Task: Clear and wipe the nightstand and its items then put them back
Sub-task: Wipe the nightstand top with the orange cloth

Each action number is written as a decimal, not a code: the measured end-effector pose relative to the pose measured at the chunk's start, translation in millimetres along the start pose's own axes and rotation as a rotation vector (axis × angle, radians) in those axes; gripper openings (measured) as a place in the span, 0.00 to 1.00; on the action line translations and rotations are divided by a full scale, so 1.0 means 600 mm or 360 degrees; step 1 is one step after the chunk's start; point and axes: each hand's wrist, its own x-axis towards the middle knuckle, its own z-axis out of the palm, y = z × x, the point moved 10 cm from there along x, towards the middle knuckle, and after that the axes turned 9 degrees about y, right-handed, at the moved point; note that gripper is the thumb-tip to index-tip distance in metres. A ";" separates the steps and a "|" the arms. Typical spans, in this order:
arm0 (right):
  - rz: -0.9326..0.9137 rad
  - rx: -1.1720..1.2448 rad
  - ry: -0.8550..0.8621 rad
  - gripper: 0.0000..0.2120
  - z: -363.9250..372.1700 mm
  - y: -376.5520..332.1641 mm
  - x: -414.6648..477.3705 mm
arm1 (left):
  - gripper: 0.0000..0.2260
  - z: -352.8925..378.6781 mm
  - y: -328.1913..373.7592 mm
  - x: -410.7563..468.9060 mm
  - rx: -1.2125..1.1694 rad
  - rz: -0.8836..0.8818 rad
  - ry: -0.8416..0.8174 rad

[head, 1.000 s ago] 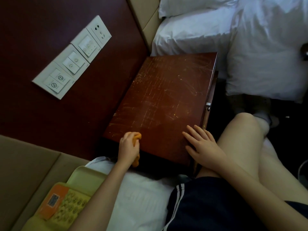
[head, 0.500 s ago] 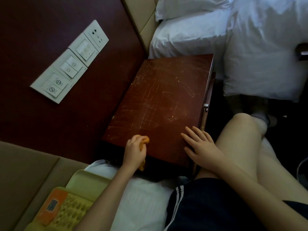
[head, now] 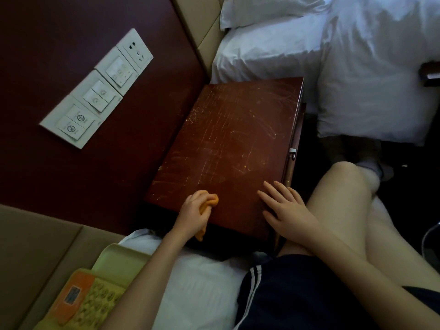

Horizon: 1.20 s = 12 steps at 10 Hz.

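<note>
My left grip (head: pixel 194 210) was closed around a bunched orange cloth (head: pixel 209 200) and pressed it onto the near edge of the counter (head: pixel 228 139). A tail of the cloth hung over that edge. My right grip (head: pixel 284 210) lay flat on the near right corner, fingers straight, holding nothing.

The cloth looked soft and light. I judged it best balled in the palm, with the loose tail gathered in so it would not drag. The counter's scratched varnish looked hard and stiff, able to take firm pressure.

The telephone (head: pixel 90 298) lay off the counter, on the white bedding (head: pixel 202 294) beside my left forearm. It seemed light, smooth plastic. I judged it should be taken by both sides of its base, since a handset might slip off.
</note>
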 end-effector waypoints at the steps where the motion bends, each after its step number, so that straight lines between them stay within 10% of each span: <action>1: -0.0005 0.0000 0.0007 0.25 0.000 -0.002 0.000 | 0.11 -0.033 -0.037 -0.001 0.0079 -0.0115 0.0174; 3: -0.0014 -0.0018 0.0002 0.26 0.000 -0.004 -0.001 | 0.11 -0.056 -0.039 0.024 0.0145 -0.0499 0.0581; 6: -0.0010 -0.0038 0.0008 0.25 0.005 0.000 0.000 | 0.11 -0.006 0.001 0.001 0.0036 -0.0036 0.0124; 9: -0.0013 -0.0041 0.0007 0.26 0.009 0.002 0.001 | 0.11 -0.061 -0.050 0.018 0.0138 -0.0610 0.0651; 12: -0.0014 -0.0024 0.0023 0.25 0.010 0.002 0.002 | 0.11 0.006 0.017 0.002 -0.0071 -0.0041 0.0058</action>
